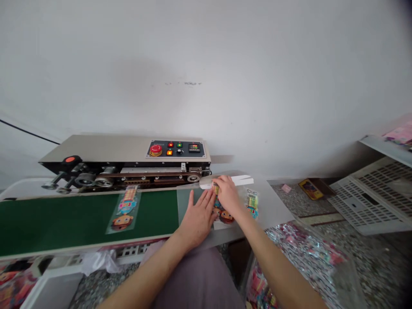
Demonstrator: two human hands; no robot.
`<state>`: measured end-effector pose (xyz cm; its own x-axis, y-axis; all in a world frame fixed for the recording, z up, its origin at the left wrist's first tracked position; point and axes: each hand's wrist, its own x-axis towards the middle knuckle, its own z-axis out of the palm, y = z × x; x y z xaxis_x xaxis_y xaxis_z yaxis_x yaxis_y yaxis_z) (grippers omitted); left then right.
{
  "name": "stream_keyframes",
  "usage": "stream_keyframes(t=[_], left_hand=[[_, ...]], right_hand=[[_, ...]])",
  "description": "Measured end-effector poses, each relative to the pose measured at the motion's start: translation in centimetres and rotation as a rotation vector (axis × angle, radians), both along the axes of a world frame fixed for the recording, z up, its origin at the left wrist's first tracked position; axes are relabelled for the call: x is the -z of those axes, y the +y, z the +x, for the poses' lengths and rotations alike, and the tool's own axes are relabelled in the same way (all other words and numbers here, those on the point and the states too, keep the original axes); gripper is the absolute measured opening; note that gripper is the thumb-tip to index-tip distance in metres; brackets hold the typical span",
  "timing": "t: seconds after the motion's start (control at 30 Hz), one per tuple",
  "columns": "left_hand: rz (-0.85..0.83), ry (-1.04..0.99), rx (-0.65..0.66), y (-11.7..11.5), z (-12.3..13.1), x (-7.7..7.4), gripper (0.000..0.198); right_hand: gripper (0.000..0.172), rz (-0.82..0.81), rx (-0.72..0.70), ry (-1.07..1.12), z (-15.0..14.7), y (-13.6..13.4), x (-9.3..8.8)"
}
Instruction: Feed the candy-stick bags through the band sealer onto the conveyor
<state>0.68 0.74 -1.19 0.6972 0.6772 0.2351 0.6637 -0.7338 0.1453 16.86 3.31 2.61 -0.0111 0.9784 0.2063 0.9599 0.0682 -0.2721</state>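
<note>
My left hand lies flat, fingers stretched, at the left edge of a clear plastic packet printed with a cartoon character. My right hand is closed on the packet's upper end, close to a white guide strip; its fingertips are partly hidden. Just right of the right wrist lies another cartoon packet. A third packet rests on the green conveyor belt of the band sealer, its upper end by the sealing bands.
The sealer's control panel has a red stop button and lit switches. A large bag of shiny packets stands at lower right. Beyond it, a white plastic crate leans on the speckled floor. A white wall rises behind the machine.
</note>
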Motion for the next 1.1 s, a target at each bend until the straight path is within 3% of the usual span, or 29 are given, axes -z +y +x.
stream_keyframes(t=[0.13, 0.23, 0.4, 0.5, 0.6, 0.83, 1.1], left_hand=[[0.031, 0.01, -0.011, -0.3, -0.3, 0.7, 0.059], [0.024, 0.019, -0.017, -0.6, -0.3, 0.5, 0.059], [-0.015, -0.005, -0.029, -0.7, 0.1, -0.1, 0.056], [-0.019, -0.007, 0.024, -0.6, 0.8, -0.3, 0.056], [-0.007, -0.004, 0.075, -0.4, 1.3, 0.0, 0.056], [0.02, -0.017, 0.009, 0.2, -0.4, 0.9, 0.054], [-0.034, 0.073, -0.127, 0.5, -4.1, -1.2, 0.052]], right_hand=[[0.026, -0.031, 0.0, 0.031, 0.3, 2.8, 0.3], [0.032, -0.042, -0.016, 0.046, 1.1, 2.6, -0.3], [0.042, 0.034, 0.058, -0.001, 2.7, -3.0, -1.1], [0.034, 0.072, 0.09, -0.128, 2.7, -7.1, 0.0], [0.038, 0.087, 0.065, -0.221, 2.3, -9.1, 1.6], [0.041, 0.067, 0.069, -0.226, 2.2, -8.4, 2.0], [0.04, 0.064, 0.052, -0.181, -2.4, -7.3, 1.2]])
